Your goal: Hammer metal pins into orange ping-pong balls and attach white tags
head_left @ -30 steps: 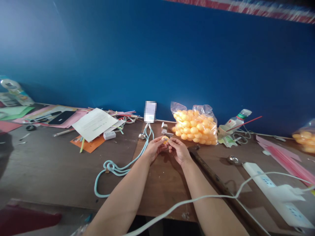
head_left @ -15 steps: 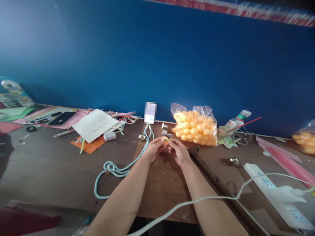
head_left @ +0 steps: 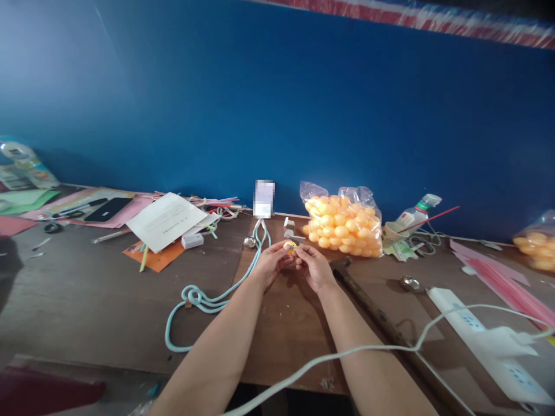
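My left hand is closed round a small yellow ball with dark and whitish marks on its face. At the ball's right side, the fingers of my right hand are pinched together. What lies between those right fingertips is too small to make out. Both hands are held close together above the brown table. Just behind them are a small white and grey box-like piece and a clear plastic bag of yellow balls.
A white cable crosses in front of my forearms. To the right lie a dark bar, a power strip and a bottle. On the left are a light-blue cord, papers and a phone.
The view has shifted very slightly. My hands stay in the same place at the yellow ball, with hardly any finger movement.
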Demonstrator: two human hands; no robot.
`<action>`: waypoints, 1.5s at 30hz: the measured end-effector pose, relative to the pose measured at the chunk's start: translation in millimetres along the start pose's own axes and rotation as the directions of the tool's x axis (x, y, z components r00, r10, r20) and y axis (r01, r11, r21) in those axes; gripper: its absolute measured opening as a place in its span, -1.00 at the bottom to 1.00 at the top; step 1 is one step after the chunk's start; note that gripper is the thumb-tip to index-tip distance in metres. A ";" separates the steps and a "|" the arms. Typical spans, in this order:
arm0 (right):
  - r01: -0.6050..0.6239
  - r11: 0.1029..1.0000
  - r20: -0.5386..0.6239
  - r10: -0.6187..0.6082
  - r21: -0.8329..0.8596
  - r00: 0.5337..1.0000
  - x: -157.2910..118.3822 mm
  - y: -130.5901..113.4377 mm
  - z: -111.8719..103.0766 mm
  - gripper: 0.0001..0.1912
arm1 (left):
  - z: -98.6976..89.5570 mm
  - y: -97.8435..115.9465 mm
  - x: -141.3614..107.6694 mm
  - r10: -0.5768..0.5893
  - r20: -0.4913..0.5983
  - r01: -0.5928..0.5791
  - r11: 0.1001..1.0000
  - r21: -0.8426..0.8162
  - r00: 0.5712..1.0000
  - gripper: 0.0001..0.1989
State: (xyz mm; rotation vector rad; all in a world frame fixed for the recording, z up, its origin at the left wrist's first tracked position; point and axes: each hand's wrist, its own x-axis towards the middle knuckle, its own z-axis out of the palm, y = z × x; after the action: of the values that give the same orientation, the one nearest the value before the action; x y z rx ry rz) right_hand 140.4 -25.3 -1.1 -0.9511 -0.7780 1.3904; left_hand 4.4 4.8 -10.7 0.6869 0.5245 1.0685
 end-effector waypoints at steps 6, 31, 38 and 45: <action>0.012 1.000 -0.003 -0.012 -0.026 1.000 0.7 -0.1 -1.0 -0.70 | 1.7 1.3 -1.0 -0.007 -0.004 0.007 1.000 0.002 1.000 -0.71; 0.028 0.998 -0.009 -0.029 -0.054 1.000 0.7 -0.7 -0.2 -0.70 | 0.9 0.8 -0.8 -0.003 0.015 0.003 1.000 0.001 1.000 -0.71; 0.032 0.998 0.003 -0.032 -0.047 0.999 0.3 -1.1 0.4 -0.74 | 0.8 0.6 -0.6 0.002 0.028 -0.002 1.000 -0.003 1.000 -0.73; 0.029 0.998 0.011 -0.029 -0.059 1.000 -0.1 -1.5 -0.3 -0.74 | 2.8 2.3 -2.1 0.000 0.032 0.000 1.000 -0.001 0.999 -0.75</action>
State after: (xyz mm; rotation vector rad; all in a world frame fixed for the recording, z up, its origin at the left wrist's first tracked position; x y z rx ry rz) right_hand 141.3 -25.4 0.1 -0.9754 -0.8418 1.3545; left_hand 4.1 2.9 -7.0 0.7026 0.4962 1.0557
